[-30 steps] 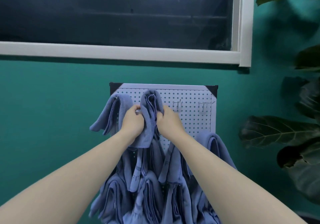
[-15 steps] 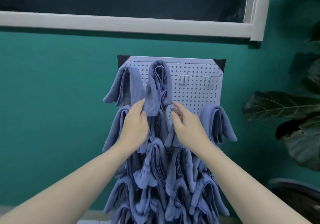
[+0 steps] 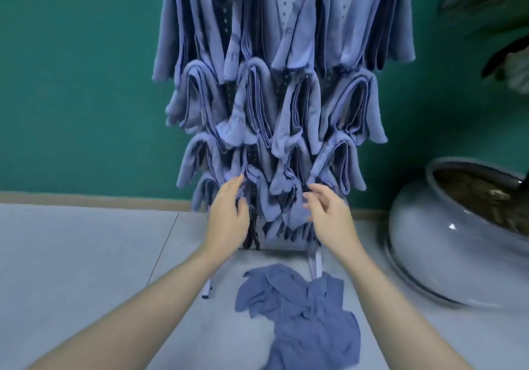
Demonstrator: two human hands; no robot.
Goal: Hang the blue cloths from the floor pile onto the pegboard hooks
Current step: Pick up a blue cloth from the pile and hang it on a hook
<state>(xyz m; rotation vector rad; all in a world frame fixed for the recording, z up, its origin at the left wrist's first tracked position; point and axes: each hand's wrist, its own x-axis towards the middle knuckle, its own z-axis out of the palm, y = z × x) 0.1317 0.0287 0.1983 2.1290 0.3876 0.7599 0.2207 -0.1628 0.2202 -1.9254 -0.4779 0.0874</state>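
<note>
The white pegboard [image 3: 286, 3] stands against the green wall, almost covered by several rows of hung blue cloths [image 3: 252, 103]. A crumpled pile of blue cloths [image 3: 300, 309] lies on the grey floor in front of the board's feet. My left hand [image 3: 227, 218] and my right hand [image 3: 329, 215] hover in front of the lowest row of hung cloths, above the pile. Both hands have relaxed, spread fingers and hold nothing. The left fingertips lie close to a low hanging cloth; I cannot tell whether they touch it.
A large round grey plant pot [image 3: 446, 235] with soil sits on the floor at the right, dark leaves [image 3: 503, 26] above it. A wooden skirting strip [image 3: 86, 199] runs along the wall's base. Grey floor tiles [image 3: 80, 255] spread to the left.
Both hands let go of the cloth hung on the top row and dropped to the board's bottom. The view tilted down, bringing the floor pile into sight.
</note>
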